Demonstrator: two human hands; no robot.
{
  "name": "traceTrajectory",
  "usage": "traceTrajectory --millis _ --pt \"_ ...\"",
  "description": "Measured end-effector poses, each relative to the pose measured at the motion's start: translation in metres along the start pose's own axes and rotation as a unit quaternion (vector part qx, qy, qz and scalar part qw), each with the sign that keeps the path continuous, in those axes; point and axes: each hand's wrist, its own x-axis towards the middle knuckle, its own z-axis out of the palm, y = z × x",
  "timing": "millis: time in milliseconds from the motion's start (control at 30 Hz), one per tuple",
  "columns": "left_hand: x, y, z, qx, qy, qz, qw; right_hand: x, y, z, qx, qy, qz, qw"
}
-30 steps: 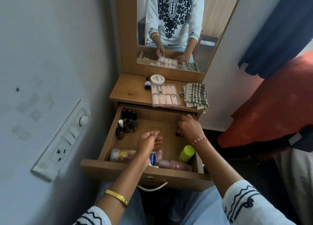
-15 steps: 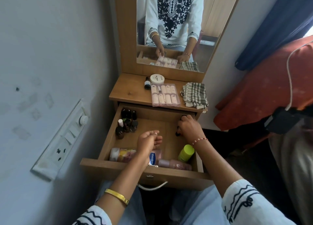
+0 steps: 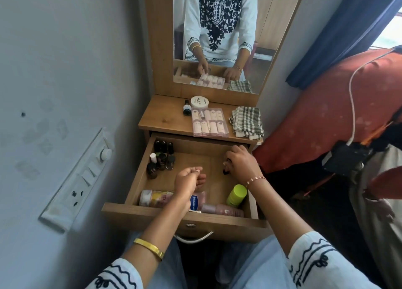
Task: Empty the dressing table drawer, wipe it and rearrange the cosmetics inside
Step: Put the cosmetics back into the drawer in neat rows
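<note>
Wooden drawer (image 3: 152, 218) | "Vaseline" bottle (image 3: 196, 202) | left hand (image 3: 188, 181) curled, empty | right hand (image 3: 241, 166) pinching dark bottle (image 3: 226, 171)

Two hands: the left (image 3: 188, 181) and the right (image 3: 240, 164). One open drawer (image 3: 152, 218) holds about seven small dark bottles (image 3: 162, 160) and four larger lying bottles (image 3: 236, 194). On the top stand one white jar (image 3: 199, 102), one dropper bottle (image 3: 186, 107), one clear box (image 3: 209, 122) of ten tubes, and one checked cloth (image 3: 247, 121).
</note>
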Motion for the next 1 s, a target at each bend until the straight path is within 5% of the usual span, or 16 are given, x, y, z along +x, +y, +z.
traceTrajectory --millis 333,667,1000 --pt "0.009 0.025 0.001 -0.017 0.003 0.001 1.000 0.028 -0.031 -0.035 0.146 0.178 0.058 0.971" --pt "0.043 0.080 0.008 0.054 0.077 0.084 0.992 0.070 -0.034 -0.040 0.220 0.027 0.243 0.944" --pt "0.050 0.074 0.019 0.139 0.067 0.120 0.981 0.070 -0.037 -0.031 0.279 0.040 0.297 0.912"
